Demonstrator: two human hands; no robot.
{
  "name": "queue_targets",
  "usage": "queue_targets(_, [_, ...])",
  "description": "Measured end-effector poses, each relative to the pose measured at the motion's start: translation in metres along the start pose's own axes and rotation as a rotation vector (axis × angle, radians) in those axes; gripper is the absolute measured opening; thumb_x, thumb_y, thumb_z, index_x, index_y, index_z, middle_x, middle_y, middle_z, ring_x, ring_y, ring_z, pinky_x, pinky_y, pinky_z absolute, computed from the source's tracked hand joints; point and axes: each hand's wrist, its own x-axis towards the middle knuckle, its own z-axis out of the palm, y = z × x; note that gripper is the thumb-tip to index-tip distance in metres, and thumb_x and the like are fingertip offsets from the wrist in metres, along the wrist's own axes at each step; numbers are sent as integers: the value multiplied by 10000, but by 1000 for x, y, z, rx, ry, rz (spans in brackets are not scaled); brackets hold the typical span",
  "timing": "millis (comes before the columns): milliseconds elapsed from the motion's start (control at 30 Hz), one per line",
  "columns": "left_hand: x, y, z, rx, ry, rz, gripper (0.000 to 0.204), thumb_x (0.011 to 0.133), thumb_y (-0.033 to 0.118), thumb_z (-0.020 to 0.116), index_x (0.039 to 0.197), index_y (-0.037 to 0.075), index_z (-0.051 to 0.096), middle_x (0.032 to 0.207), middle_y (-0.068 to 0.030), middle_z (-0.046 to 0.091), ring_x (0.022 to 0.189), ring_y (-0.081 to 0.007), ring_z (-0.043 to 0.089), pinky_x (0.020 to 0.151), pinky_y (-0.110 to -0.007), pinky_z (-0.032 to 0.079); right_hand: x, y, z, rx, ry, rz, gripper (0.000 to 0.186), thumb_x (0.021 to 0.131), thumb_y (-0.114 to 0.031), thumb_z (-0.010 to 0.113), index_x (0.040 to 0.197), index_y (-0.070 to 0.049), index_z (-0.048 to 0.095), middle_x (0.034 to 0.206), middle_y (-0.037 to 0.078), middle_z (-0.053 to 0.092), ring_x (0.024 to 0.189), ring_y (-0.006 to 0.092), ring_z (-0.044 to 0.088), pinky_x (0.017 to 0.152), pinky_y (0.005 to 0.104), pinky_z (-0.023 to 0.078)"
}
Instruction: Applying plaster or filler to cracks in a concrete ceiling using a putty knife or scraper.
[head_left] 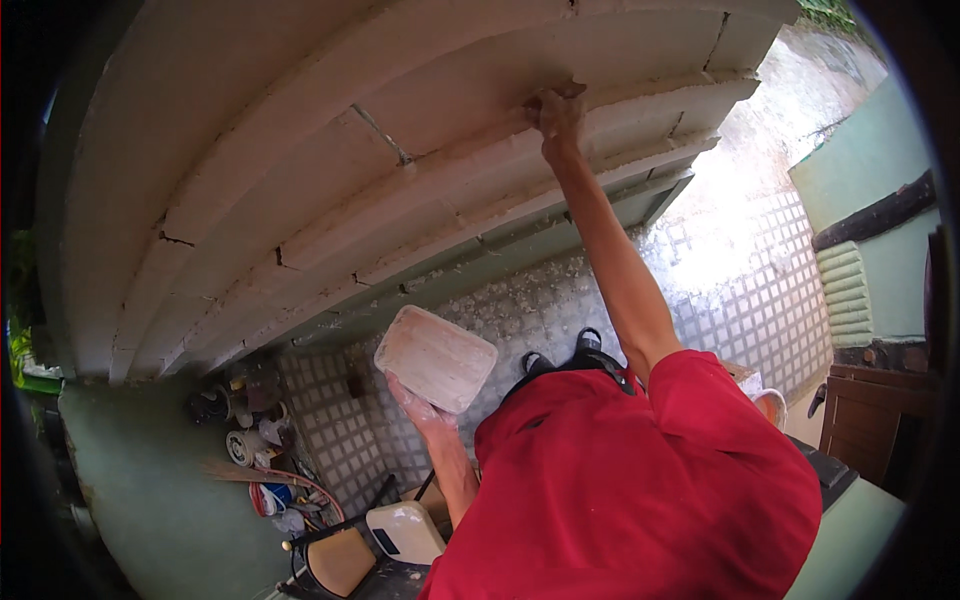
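My left hand (pixel 418 405), smeared with white, holds up a shallow rectangular tray (pixel 437 358) by its near left edge. A pale, whitish coating covers the tray's face. Stretched far forward, my right hand (pixel 562 118) is closed against the ridged pale surface (pixel 450 130). Whatever sits in its fingers is dark brown and too small to make out. Cracks and gaps break the long ridges of that surface. To the left of my right hand, a whitish strip (pixel 380 135) runs across one panel.
Below lies a checkered tile floor (pixel 765 270) with white spatter. At the lower left are chairs (pixel 340 560) and a pile of buckets and hoses (pixel 265 470). A green wall (pixel 150 470) borders the left. A wooden cabinet (pixel 865 415) stands at the right.
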Motion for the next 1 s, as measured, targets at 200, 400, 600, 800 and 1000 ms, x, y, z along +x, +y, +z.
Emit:
queue_targets(200, [2, -4, 8, -23, 41, 23, 671, 908, 514, 500, 1413, 95, 365, 1405, -89, 447, 1253, -290, 472, 1011, -448, 440, -72, 21, 12, 122, -208, -8, 287, 865, -98, 516, 1141, -22, 507, 960, 139, 667, 772, 253, 704, 611, 351, 599])
queue_targets(400, [6, -7, 5, -74, 66, 39, 683, 898, 521, 510, 1417, 104, 359, 1404, -88, 448, 1254, -296, 473, 1008, -455, 444, -64, 33, 51, 160, -126, 96, 221, 867, -115, 541, 1056, -5, 512, 868, 97, 626, 732, 186, 645, 615, 313, 573])
queue_targets(600, [11, -8, 4, -58, 98, 37, 682, 904, 526, 503, 1419, 103, 357, 1404, -88, 446, 1255, -298, 471, 1009, -458, 443, -104, 24, 99, 355, -328, -32, 187, 873, -119, 524, 1036, -29, 502, 857, 81, 603, 714, 151, 605, 653, 324, 567])
queue_targets(800, [9, 4, 12, -37, 107, 62, 686, 910, 541, 487, 1422, 104, 353, 1410, -82, 440, 1258, -287, 468, 1012, -440, 439, -113, 30, 60, 213, -188, 240, 181, 875, -154, 521, 1007, -31, 516, 818, 49, 584, 672, 138, 559, 702, 341, 562])
queue_targets(1000, [18, 3, 1, -33, 87, 76, 655, 909, 512, 503, 1406, 104, 373, 1386, -86, 463, 1235, -295, 489, 995, -451, 455, -61, 58, 73, 277, -329, 121, 117, 869, -160, 526, 942, -72, 551, 802, 24, 566, 662, 112, 535, 726, 338, 550])
